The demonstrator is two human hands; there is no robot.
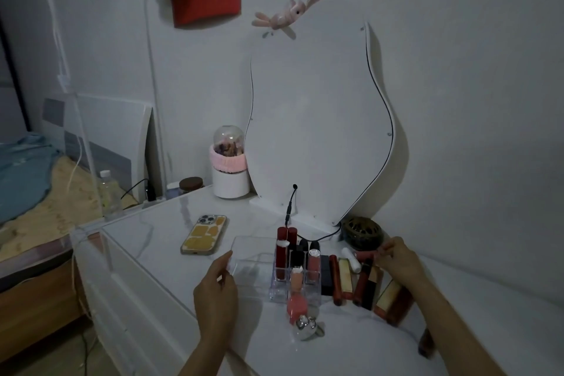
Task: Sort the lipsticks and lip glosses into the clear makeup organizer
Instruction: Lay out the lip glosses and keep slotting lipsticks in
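Steadying the clear makeup organizer (244,256) while picking the next lipstick.
Left hand (215,287) rests fingers straight against its left wall; right hand (396,259), right of it, pinches something too small to tell above the loose lipsticks (360,281).

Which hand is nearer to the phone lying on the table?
Left. The left hand sits just right of and below the phone, at the clear organizer's edge. The right hand is far right, among the loose lipsticks.

Sorting lip colours on my bench

My left hand (217,282) touches the clear organizer (253,259); my right hand (396,259) hovers over loose lipsticks (345,279) beside it.
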